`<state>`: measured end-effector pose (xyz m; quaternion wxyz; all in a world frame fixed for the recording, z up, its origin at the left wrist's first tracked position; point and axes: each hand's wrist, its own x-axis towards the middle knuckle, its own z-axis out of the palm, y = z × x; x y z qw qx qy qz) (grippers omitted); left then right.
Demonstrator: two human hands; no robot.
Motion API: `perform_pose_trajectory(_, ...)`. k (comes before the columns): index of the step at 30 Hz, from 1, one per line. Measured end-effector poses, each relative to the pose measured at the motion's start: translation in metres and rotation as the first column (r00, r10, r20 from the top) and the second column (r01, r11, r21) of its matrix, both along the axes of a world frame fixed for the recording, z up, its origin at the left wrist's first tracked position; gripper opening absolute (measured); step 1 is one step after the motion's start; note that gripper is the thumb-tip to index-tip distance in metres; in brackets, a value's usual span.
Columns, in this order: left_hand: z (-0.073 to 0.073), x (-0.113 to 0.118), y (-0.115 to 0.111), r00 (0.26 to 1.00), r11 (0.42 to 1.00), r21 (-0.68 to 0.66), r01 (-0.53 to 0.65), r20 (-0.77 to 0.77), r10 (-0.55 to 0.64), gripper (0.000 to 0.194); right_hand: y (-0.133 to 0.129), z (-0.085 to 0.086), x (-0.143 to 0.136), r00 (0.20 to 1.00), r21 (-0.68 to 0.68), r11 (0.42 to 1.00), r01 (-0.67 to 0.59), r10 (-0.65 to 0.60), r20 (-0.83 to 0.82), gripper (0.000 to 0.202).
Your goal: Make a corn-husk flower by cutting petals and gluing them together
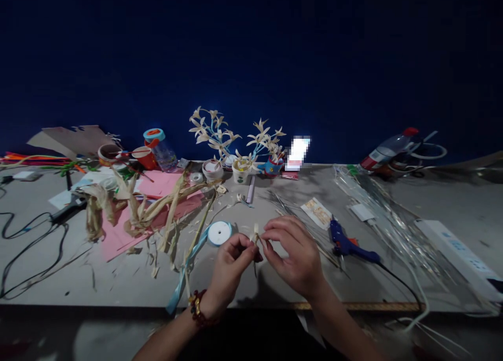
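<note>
My left hand [234, 259] pinches a small pale husk piece [256, 229] between thumb and fingers, above the front of the table. A thin dark stem hangs below that grip. From the other side, my right hand [295, 252] has its thumb and index finger closed at the piece's edge; the fingertips partly hide it. Behind my left hand lies a white spool [220, 233] with light blue ribbon [193, 253] trailing to the table's front edge. Dried corn husks [135, 209] are heaped to the left on pink paper [113, 240].
Pale husk flowers [214, 128] on blue stems stand at the back near a white cup [241, 172]. A blue glue gun [351, 245] lies right, its cord running off the front edge. Beyond are wire bundles [377, 209], a power strip [458, 251] and a tilted bottle [387, 150].
</note>
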<state>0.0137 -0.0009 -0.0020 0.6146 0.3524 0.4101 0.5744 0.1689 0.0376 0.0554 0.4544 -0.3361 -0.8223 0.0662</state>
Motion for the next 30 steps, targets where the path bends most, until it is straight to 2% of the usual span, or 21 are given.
perform_pose_trajectory(10, 0.001, 0.0016, -0.0009, 0.999, 1.0, -0.008, 0.008, 0.046, -0.007, 0.021, -0.0008, 0.0025, 0.0018, 0.999, 0.035, 0.999, -0.012, 0.011, 0.032, 0.017)
perform_pose_trajectory(18, -0.0003, 0.0019, -0.0025, 0.998, 1.0, 0.004, 0.025, 0.061, -0.026, 0.023, -0.0035, -0.0018, 0.0022, 1.0, 0.086, 0.996, -0.003, 0.001, 0.025, 0.019)
perform_pose_trajectory(26, 0.002, 0.0018, -0.0027, 0.994, 1.0, 0.013, 0.027, 0.105, -0.028, 0.02, -0.0035, -0.0027, 0.0017, 0.999, 0.096, 0.995, -0.01, 0.005, 0.053, 0.017)
perform_pose_trajectory(30, 0.002, 0.0012, -0.0032, 0.991, 0.999, 0.031, 0.033, 0.13, -0.037, 0.019, -0.0069, -0.0004, 0.0013, 1.0, 0.065, 0.998, -0.018, 0.018, 0.001, 0.023)
